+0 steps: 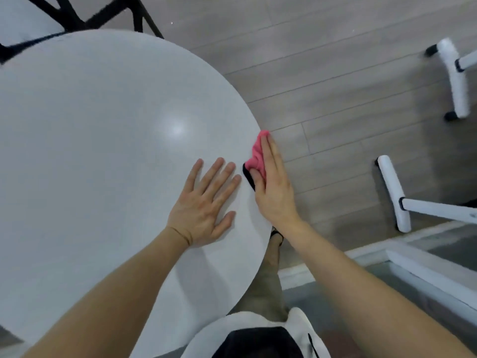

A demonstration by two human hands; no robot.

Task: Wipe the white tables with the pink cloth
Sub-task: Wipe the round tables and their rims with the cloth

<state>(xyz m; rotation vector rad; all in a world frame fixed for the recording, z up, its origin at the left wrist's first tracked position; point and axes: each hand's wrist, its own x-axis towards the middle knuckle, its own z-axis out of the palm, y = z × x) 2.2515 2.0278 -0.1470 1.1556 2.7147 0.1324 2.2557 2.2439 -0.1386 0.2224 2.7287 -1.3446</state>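
Note:
A round white table [103,140] fills the left of the view. My left hand [206,202] lies flat on its top near the right rim, fingers spread. My right hand [272,182] holds the pink cloth [256,153] against the table's right edge, fingers straight along the rim and thumb over the cloth. Under the cloth, a small black patch shows at the rim. The cloth sticks out past my fingertips.
A black-framed chair [108,16] stands behind the table at the top left. White wheeled furniture legs [456,81] stand on the grey wood floor at right. A white frame [423,270] lies at the lower right. My leg and foot show below the table's rim.

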